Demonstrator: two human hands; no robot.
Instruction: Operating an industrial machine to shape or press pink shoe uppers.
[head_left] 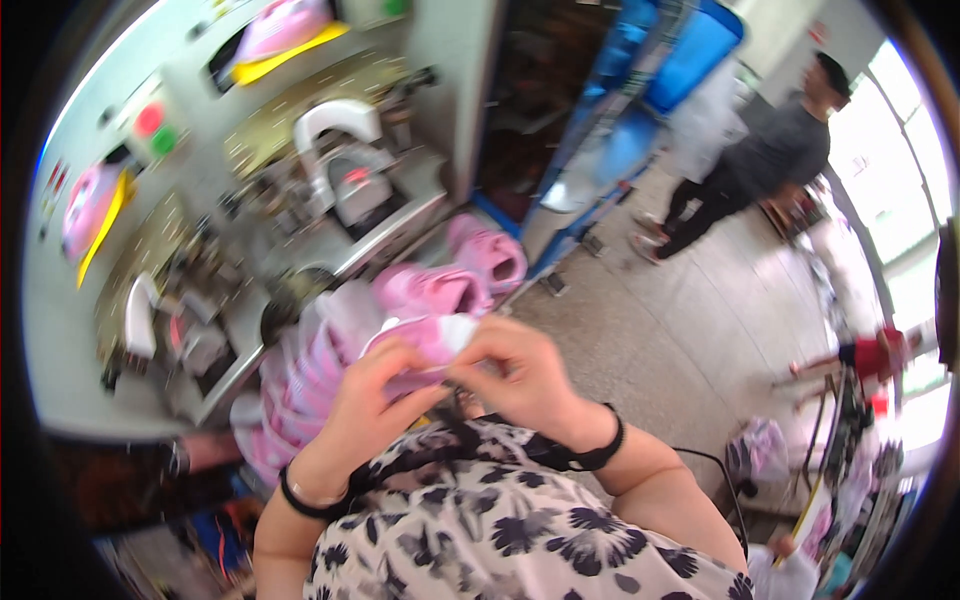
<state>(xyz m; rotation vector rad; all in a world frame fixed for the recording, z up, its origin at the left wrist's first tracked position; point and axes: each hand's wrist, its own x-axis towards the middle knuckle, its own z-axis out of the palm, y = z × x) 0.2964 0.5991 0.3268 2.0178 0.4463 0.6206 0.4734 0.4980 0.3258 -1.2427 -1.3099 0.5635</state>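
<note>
Both of my hands pinch a pink and white piece that looks like a shoe upper (428,336), held in front of my waist. My left hand (372,398) has thumb and fingers pressed together at its near left edge. On the right side of the piece, my right hand (522,378) grips with bent fingers and thumb. The fingertips partly cover the upper. Just beyond it lie more pink uppers (428,288), and a long overlapping row of pale pink uppers (305,365) runs down to the left.
Two machine stations with white curved clamps (338,122) (142,315) stand at the left. Red and green buttons (152,120) sit on the panel. A blue-framed rack (560,235) is beyond. A person in dark clothes (760,160) walks at the upper right; another in red (880,352) is farther off.
</note>
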